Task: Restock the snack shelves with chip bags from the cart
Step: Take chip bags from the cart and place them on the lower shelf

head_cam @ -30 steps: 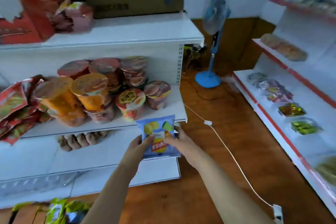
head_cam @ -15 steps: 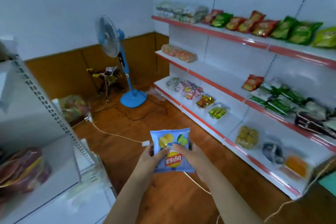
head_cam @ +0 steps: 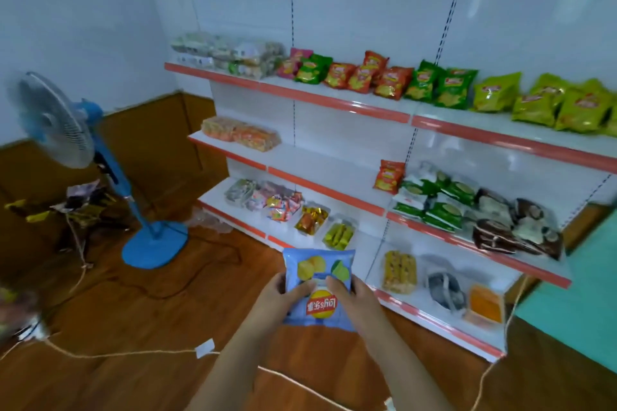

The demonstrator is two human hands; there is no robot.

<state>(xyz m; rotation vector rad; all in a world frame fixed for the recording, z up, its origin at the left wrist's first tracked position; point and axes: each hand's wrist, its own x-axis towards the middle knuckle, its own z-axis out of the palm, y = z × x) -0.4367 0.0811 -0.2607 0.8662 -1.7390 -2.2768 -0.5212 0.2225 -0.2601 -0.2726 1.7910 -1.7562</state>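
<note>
Shelves: I see the wall shelves (head_cam: 337, 100) ahead, three tiers with red edges; chips line the top tier, so that looks to me like the bag's home.
Floor: wooden floor (head_cam: 133, 327), cords trailing across it.
Fan: blue fan (head_cam: 66, 130) at left, well apart from the shelves.
Bag: blue bag (head_cam: 319, 287) held low in front of me, above the floor, label upside down (likely lifted by its bottom end).
Left grip: left hand (head_cam: 277, 297) clasps the bag's left edge, thumb on its face.
Right grip: right hand (head_cam: 354, 297) grasps the right edge, thumb on front, steadying it for placing.
</note>
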